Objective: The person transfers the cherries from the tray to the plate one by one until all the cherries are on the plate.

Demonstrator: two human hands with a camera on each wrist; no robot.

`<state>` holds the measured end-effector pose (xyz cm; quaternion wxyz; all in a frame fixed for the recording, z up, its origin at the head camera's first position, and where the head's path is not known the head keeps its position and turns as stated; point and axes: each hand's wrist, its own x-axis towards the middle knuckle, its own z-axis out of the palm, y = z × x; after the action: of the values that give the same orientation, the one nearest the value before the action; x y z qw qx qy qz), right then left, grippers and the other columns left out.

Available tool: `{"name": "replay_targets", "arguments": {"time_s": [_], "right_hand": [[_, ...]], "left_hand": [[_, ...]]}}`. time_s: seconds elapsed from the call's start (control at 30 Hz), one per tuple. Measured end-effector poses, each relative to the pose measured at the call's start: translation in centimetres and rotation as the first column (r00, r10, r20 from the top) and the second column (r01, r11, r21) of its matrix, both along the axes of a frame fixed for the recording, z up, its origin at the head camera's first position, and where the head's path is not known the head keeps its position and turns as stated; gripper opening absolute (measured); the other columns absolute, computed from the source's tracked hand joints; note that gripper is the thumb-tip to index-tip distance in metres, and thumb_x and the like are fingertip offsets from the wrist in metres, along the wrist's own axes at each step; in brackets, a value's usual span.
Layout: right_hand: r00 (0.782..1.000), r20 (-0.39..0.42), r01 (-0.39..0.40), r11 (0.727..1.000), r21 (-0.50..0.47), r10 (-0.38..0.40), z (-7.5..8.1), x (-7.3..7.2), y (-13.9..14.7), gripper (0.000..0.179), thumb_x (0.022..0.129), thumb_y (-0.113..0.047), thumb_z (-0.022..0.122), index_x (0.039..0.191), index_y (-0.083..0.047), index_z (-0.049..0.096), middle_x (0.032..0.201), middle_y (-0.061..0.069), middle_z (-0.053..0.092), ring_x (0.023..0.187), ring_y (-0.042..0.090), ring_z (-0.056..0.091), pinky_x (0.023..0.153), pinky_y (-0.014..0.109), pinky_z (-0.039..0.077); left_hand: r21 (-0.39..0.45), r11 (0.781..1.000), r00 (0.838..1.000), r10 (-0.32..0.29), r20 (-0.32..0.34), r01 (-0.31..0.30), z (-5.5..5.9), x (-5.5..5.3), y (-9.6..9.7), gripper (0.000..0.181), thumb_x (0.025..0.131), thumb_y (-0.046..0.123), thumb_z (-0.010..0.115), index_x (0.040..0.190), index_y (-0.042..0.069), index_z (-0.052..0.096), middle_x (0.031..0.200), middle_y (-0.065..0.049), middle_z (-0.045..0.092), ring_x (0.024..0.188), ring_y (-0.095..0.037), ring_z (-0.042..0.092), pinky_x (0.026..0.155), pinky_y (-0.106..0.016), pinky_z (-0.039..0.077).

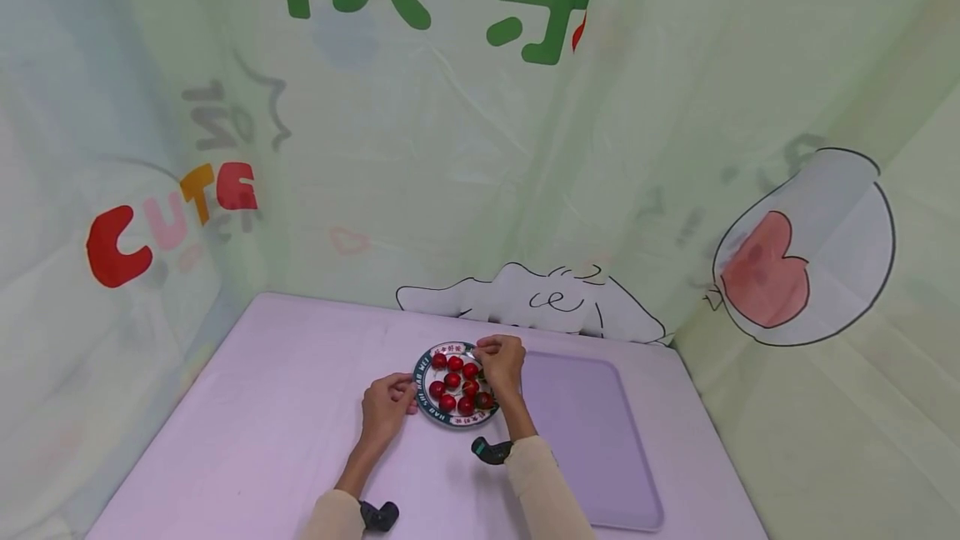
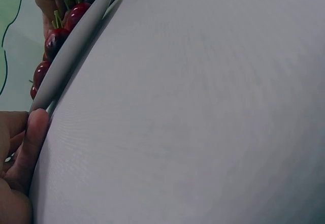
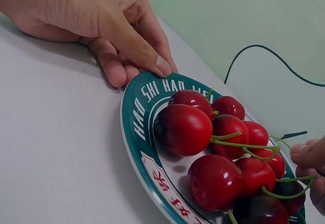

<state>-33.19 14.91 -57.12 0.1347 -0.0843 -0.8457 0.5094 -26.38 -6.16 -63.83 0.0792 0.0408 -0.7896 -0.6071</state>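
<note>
A round plate point(image 1: 442, 417) with a green, lettered rim sits on the table, bearing several dark red cherries point(image 3: 183, 130) with green stems. At the plate's left edge, my left hand point(image 1: 385, 407) grips the rim, the thumb on top and fingers beside and below it. My right hand point(image 1: 504, 363) is over the plate's right side. In the right wrist view, its thumb and finger come together at the tip of a thin cherry stem point(image 3: 280, 141). Most of this hand lies outside that view. From the left wrist, the plate shows edge-on with cherries above its rim.
A shallow purple tray point(image 1: 600, 440) lies right of the plate, close beside my right forearm. The pale table point(image 1: 247, 423) ends at a printed curtain point(image 1: 420, 190) behind and at the sides. A black wrist device point(image 1: 491, 450) is strapped to each sleeve.
</note>
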Motion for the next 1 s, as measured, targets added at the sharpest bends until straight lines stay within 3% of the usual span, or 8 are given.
{"name": "replay_targets", "arguments": {"time_s": [0.53, 0.87, 1.0], "right_hand": [[1.000, 0.015, -0.014, 1.000, -0.028, 0.014, -0.2, 0.3, 0.8, 0.007, 0.091, 0.003, 0.085, 0.098, 0.002, 0.083, 0.093, 0.019, 0.083, 0.083, 0.026, 0.082, 0.077, 0.034, 0.070], [1.000, 0.012, 0.011, 1.000, -0.003, -0.011, -0.2, 0.3, 1.1, 0.010, 0.093, 0.002, 0.083, 0.102, 0.005, 0.083, 0.095, 0.021, 0.083, 0.087, 0.028, 0.082, 0.079, 0.036, 0.070], [0.999, 0.026, 0.041, 0.999, -0.007, -0.041, 0.1, 0.3, 1.3, 0.011, 0.095, -0.001, 0.082, 0.105, 0.004, 0.083, 0.097, 0.020, 0.083, 0.088, 0.027, 0.079, 0.076, 0.031, 0.068]], "left_hand": [[0.014, 1.000, 1.000, -0.020, 0.008, 0.020, -0.1, -0.3, 0.1, 0.027, 0.105, 0.008, 0.072, 0.130, -0.002, 0.075, 0.092, -0.009, 0.078, 0.065, -0.010, 0.074, 0.062, -0.015, 0.061], [-0.005, 1.000, 1.000, -0.015, -0.010, 0.015, 0.8, 0.1, 0.1, 0.027, 0.105, 0.007, 0.072, 0.129, -0.005, 0.075, 0.091, -0.012, 0.079, 0.064, -0.012, 0.074, 0.061, -0.014, 0.060], [-0.015, 1.000, 1.000, -0.006, -0.019, 0.005, 0.8, 0.0, 0.2, 0.027, 0.105, 0.006, 0.072, 0.129, -0.005, 0.075, 0.091, -0.012, 0.079, 0.064, -0.014, 0.075, 0.061, -0.014, 0.060]]}}
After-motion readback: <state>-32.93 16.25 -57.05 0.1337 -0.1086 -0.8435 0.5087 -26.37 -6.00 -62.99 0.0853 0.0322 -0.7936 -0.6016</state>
